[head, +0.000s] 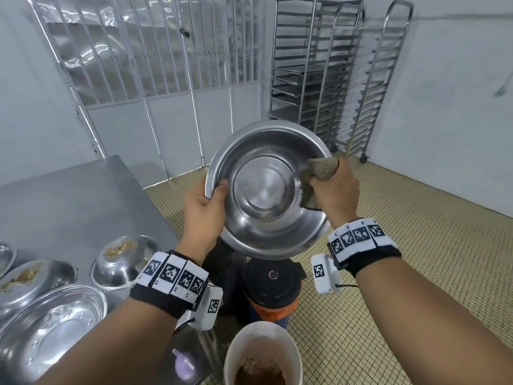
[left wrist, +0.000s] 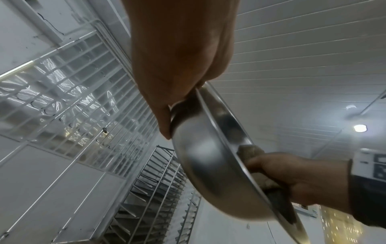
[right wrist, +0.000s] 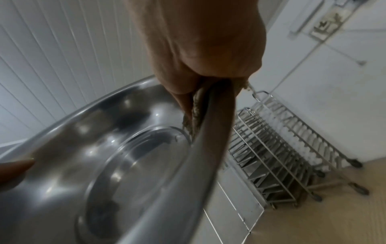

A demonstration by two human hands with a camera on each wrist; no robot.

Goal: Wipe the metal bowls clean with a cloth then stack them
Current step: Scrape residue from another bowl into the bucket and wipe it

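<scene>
Bowl [head: 266, 190] is held up in the air, tilted so the inside faces the head camera, well clear of the bench [head: 69, 195]. It's gripped at its rim by the left hand [head: 204, 212], thumb hooked over the edge and fingers curled behind, so that hand is clamped on it. Opposite that, the right hand [head: 333, 190] is closed round a wadded brownish cloth [head: 319, 173], which is pressed against the inner wall just under the rim on that side; in the right wrist view the cloth [right wrist: 193, 118] can be seen squeezed between fingers and metal.

So the wiping step is what's in hand here, on this one bowl. A few specks look to be left low on the inner wall, though that's hard to tell for sure. Next move probably calls for the cloth to be swept round the rest of the inside while the rim is kept steady, then the bowl set down on the bench.

Below and outside the left hand, more bowls are sat on the bench: two with crumbs [head: 122, 259] [head: 33, 276] and a cleaner-looking one [head: 52, 326]. Nothing is stacked yet, so plenty's left. Beneath both hands a white tub of brown stuff [head: 262, 354] is on the floor, and metal racks [head: 319, 73] are parked way beyond.
</scene>
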